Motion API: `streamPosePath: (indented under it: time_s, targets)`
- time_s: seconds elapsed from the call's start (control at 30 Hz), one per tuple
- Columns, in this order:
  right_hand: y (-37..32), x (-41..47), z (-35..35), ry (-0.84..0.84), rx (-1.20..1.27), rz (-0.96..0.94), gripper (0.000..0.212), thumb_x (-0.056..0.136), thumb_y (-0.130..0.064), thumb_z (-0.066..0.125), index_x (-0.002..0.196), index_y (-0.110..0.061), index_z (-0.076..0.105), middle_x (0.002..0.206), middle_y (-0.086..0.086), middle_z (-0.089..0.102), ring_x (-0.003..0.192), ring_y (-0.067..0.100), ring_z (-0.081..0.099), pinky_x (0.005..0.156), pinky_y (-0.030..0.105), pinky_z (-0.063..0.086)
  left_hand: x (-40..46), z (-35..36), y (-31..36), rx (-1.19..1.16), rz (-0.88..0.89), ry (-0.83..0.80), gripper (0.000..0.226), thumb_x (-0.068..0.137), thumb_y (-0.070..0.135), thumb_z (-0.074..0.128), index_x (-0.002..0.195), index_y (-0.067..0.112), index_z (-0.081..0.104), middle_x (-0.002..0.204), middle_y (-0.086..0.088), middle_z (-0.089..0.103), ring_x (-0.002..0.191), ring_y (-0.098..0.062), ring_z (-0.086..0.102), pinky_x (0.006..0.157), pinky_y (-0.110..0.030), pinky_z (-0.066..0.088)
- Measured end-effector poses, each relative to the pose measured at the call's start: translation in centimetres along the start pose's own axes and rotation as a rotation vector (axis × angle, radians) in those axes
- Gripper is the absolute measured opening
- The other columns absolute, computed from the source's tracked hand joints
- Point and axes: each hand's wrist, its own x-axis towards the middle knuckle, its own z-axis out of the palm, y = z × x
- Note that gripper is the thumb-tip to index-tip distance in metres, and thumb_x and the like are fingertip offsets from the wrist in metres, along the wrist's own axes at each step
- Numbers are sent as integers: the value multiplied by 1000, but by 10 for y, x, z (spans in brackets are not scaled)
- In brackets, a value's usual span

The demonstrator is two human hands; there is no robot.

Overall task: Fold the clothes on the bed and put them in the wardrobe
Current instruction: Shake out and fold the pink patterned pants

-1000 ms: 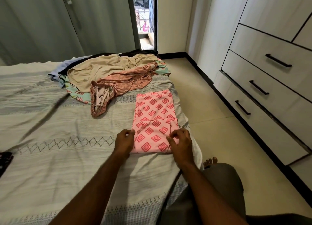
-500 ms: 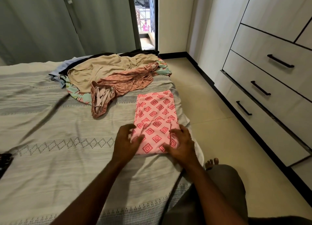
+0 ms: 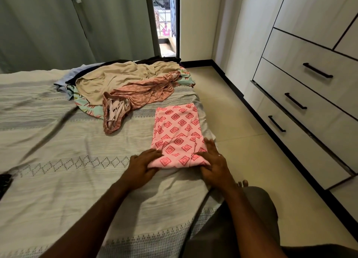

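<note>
Far left, at the bed's [image 3: 58,141] edge: a dark object [image 3: 4,182], partly out of view, identity unclear. Toward the head of the bed: an unfolded heap of clothes [image 3: 124,83], beige on top, a rust-patterned piece trailing toward the middle, teal and blue edges showing beneath. Centre: left hand [image 3: 142,166], now slid under the near-left corner of the pink diamond-print garment [image 3: 178,133], thumb on top, grip closed lightly on the cloth; one second earlier merely resting at that corner. Right of it: right hand [image 3: 212,161], fingers spread over the near-right corner with the thumb tucked below the hem, pinching the cloth likewise; earlier laid flat on top. Near hem of the garment now lifted and bunched off the bedspread, previously flat; far end lying smooth near the bed's right edge. Probable meaning: start of the next fold, near end to be carried over toward the far end. Far right: wardrobe [image 3: 310,73], drawers closed, nothing yet stowed so far as visible; several garments judged left to fold.
</note>
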Motion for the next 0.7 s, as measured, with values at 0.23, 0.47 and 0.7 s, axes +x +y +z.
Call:
streamPosePath:
  time_s: [0.23,0.47,0.7]
  targets:
    - [-38,-20,-19,168,498,43,34,81,-29,63,109,-16,77,107,6,76,104,27,71,86,52,59,23,-70,56,-521,-120,-230,17,83,16,77,98,7,78,89,-5,78,79,-15,72,66,-24,53]
    - [-37,-24,-12,190,571,359,17,88,-39,76,101,-29,73,93,-2,79,91,24,75,74,42,64,13,-23,49,-933,-380,-73,66,70,40,89,119,1,68,111,-21,74,103,-40,71,85,-46,60]
    - [-34,-19,-13,146,496,434,52,75,-39,85,120,-26,63,104,-9,74,93,6,73,72,24,60,23,6,66,-860,-339,239,34,95,28,66,125,12,66,112,-11,75,102,-32,73,84,-53,60]
